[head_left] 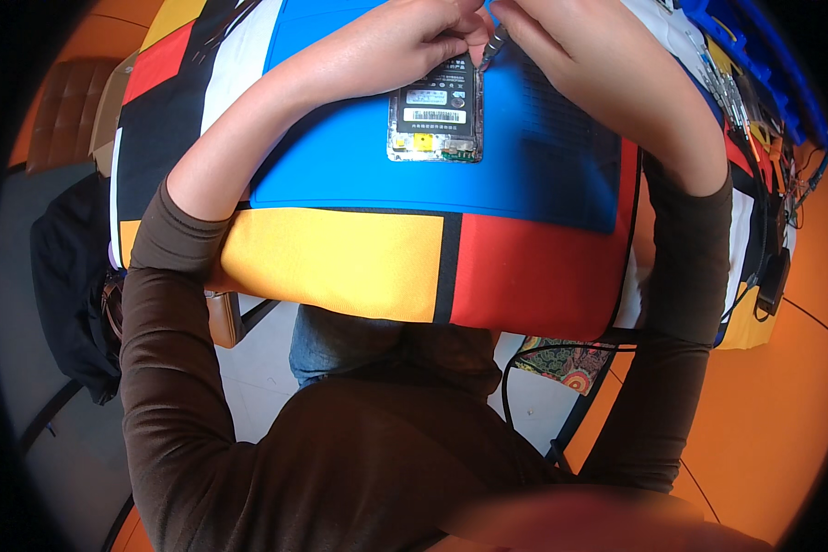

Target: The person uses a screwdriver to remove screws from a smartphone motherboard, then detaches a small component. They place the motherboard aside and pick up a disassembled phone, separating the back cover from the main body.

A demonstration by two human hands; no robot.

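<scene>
An opened mobile phone (435, 147) lies on the blue work mat (359, 175), its dark battery and a strip of circuit board exposed at the near end. My left hand (437, 37) is over the phone's far end with its fingers curled together; whatever they grip there is hidden. My right hand (557, 32) pinches a slim metal tool (493, 48), whose tip points down at the phone's upper right edge. The tool's exact kind cannot be made out. Both hands are partly cut off by the top of the picture.
Under the mat is a tablecloth (340, 262) in yellow, red, black and white blocks. At the right stand a blue tray (764, 69) and several slim tools (731, 97). A black cable (506, 382) hangs below the table edge. Dark clothing (74, 285) hangs at the left.
</scene>
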